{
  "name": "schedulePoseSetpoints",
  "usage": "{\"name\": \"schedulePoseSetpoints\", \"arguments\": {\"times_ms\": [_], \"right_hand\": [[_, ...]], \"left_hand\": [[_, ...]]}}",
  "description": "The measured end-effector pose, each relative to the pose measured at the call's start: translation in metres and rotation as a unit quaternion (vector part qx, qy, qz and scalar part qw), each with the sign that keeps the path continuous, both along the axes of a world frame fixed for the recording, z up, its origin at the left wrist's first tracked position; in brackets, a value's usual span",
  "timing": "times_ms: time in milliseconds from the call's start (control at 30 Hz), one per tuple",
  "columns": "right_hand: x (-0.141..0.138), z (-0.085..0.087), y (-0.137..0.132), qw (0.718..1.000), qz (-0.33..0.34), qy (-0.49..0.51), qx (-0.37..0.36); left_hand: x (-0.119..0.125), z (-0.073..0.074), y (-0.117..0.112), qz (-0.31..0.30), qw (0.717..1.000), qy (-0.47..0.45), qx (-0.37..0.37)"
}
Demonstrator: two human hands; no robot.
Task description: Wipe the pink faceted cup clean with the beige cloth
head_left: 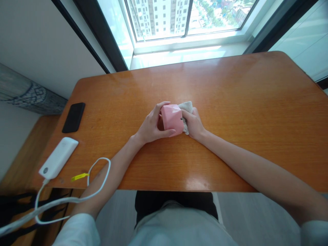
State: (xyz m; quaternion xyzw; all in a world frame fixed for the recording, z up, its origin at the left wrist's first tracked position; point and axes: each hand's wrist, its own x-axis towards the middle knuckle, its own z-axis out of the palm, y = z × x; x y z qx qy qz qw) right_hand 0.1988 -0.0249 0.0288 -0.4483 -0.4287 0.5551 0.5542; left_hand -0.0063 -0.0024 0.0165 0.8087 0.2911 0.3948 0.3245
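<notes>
Over the middle of the wooden table [230,102], a small pink box-like object [172,118] with angled faces is gripped by my left hand [153,124], thumb along its near side and fingers over its far side. A small dark notch shows on its right edge. My right hand [194,123] is closed around a crumpled light grey cloth [186,107], which presses against the right side of the pink object. The fingertips of my right hand are partly hidden behind the cloth and the object. I cannot tell exactly what the pink object is.
On the table's left side lie a black phone [73,118] and a white power bank [58,158]. A white cable [102,186] with a yellow tag [79,177] runs from the power bank across my left forearm. Beyond the far table edge is a window [187,20].
</notes>
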Motion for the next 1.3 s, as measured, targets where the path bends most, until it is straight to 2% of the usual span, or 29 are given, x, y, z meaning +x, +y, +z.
{"name": "schedulePoseSetpoints", "arguments": {"times_ms": [233,433,600,767,900,1033,1200,1300], "right_hand": [[0.000,0.002,0.000,1.000,0.001,0.006,-0.004],[-0.001,0.001,0.003,0.999,0.000,0.030,-0.010],[-0.002,0.004,0.004,0.999,-0.003,0.039,-0.016],[-0.002,0.001,0.003,0.999,-0.007,0.033,-0.006],[0.000,0.001,-0.001,1.000,-0.009,0.000,0.016],[0.000,0.002,-0.003,1.000,-0.009,-0.017,0.024],[0.000,0.001,-0.002,1.000,-0.021,-0.016,0.018],[-0.001,-0.001,-0.002,1.000,-0.022,-0.013,0.016]], "left_hand": [[-0.002,-0.004,0.000,-0.011,0.999,0.023,0.022],[-0.001,-0.012,0.006,-0.046,0.987,0.043,0.145],[-0.003,-0.016,0.008,-0.040,0.983,0.061,0.168],[-0.004,-0.013,0.008,-0.034,0.981,0.055,0.183],[-0.004,-0.006,0.005,-0.023,0.985,0.055,0.162],[-0.005,-0.002,0.002,-0.010,0.994,0.058,0.089],[-0.006,-0.004,0.001,-0.020,0.998,0.042,-0.042],[-0.006,-0.008,0.001,-0.022,0.998,0.034,-0.055]]}}
